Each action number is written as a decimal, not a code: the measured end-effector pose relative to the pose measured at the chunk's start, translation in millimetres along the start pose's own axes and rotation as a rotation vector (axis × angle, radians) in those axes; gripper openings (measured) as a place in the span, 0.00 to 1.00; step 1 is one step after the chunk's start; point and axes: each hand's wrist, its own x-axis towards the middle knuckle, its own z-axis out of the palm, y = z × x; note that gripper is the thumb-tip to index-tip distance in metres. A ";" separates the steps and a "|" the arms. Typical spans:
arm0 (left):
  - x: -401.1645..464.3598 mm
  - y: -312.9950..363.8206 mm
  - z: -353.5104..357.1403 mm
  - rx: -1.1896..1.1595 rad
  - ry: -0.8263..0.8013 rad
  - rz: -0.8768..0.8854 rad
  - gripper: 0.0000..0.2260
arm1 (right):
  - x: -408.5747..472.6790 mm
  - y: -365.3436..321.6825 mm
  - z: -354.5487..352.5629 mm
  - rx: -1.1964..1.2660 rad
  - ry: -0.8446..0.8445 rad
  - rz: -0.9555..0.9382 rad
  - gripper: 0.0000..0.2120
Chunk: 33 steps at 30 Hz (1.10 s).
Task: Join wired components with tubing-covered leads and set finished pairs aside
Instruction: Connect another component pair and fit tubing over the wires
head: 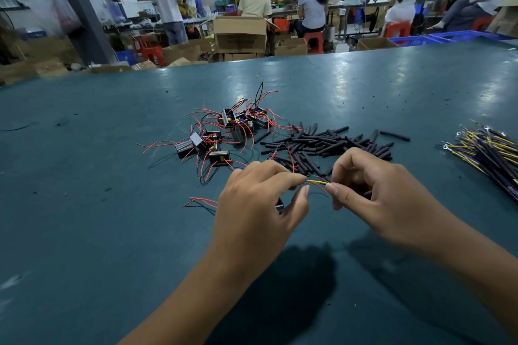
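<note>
**Hands meet over a yellow lead**

Above the green table [84,232], both forearms reach forward and the hands meet at centre. The left hand [252,204] pinches one end of a yellow lead [318,182] between thumb and forefinger, a small black component [279,207] tucked beneath its palm. The right hand [372,193] pinches the other end, fingers curled. Beyond lie wired components [224,131], black tubing pieces [322,143] and, far right, a bundle of leads [487,151]. Cardboard boxes [239,33] stand behind; their contents are hidden.

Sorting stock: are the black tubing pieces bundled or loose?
Loose: the black tubing pieces lie scattered in a spread heap on the green table, unbound, pointing different ways.
</note>
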 end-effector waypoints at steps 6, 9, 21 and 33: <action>-4.1 7.5 2.2 -0.214 -0.034 0.032 0.07 | 0.4 0.6 1.0 0.056 -0.038 0.077 0.08; -6.4 10.4 4.0 -0.303 -0.108 0.041 0.09 | 3.2 -0.6 -1.0 0.212 -0.071 0.190 0.04; -10.3 9.6 8.1 -0.101 -0.225 0.245 0.14 | 6.3 -6.5 -1.0 0.674 -0.027 0.517 0.05; 12.9 -30.7 -19.6 -0.417 0.231 -0.393 0.07 | 0.8 5.2 -4.2 0.027 0.039 0.111 0.03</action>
